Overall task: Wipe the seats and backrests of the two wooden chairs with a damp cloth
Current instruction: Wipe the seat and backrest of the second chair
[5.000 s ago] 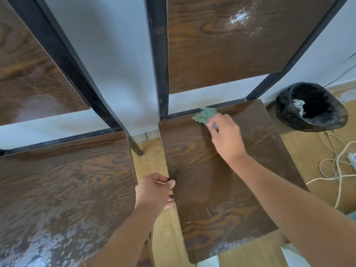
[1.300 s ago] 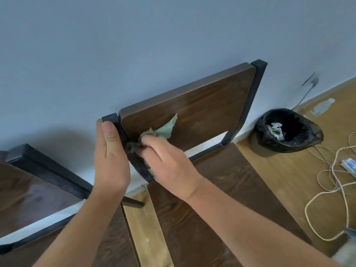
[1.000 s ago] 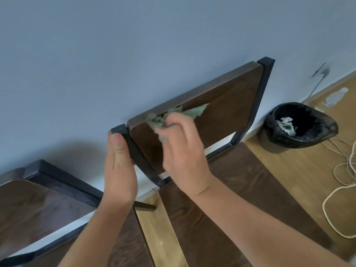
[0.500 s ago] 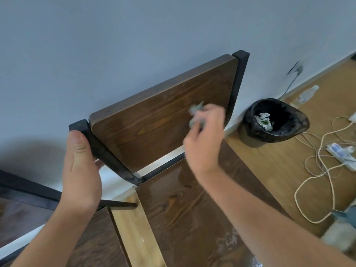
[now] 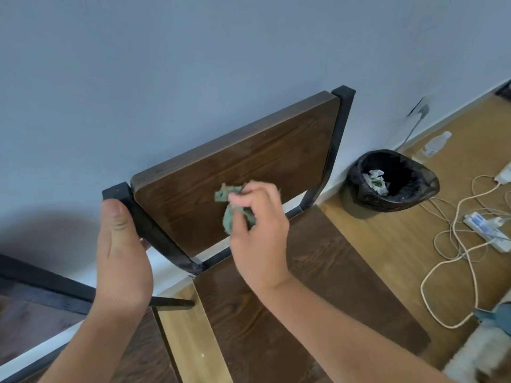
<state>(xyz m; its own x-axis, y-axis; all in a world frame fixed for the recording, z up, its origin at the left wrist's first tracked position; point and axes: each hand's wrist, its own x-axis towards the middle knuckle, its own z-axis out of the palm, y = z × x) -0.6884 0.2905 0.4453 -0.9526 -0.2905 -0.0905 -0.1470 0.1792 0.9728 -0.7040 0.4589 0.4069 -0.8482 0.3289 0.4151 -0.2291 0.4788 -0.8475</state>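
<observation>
The right chair's dark wooden backrest [image 5: 249,161] stands in a black metal frame against the grey wall. My right hand [image 5: 257,233] is shut on a crumpled green cloth [image 5: 229,205] and presses it on the lower middle of that backrest. My left hand [image 5: 121,250] grips the frame's left post [image 5: 143,225] near its top. Below lies the same chair's dark seat [image 5: 318,299]. Only a corner of the left chair [image 5: 33,322] shows at the lower left edge.
A bin with a black bag [image 5: 392,181] holding crumpled paper stands right of the chair by the wall. White cables and a power strip [image 5: 486,228] lie on the wooden floor. A plastic bottle [image 5: 437,145] lies by the skirting.
My right hand left the seat for the backrest, swept the cloth from its left side across to the right, and has now come back to the lower middle. My left hand moved up to the post.
</observation>
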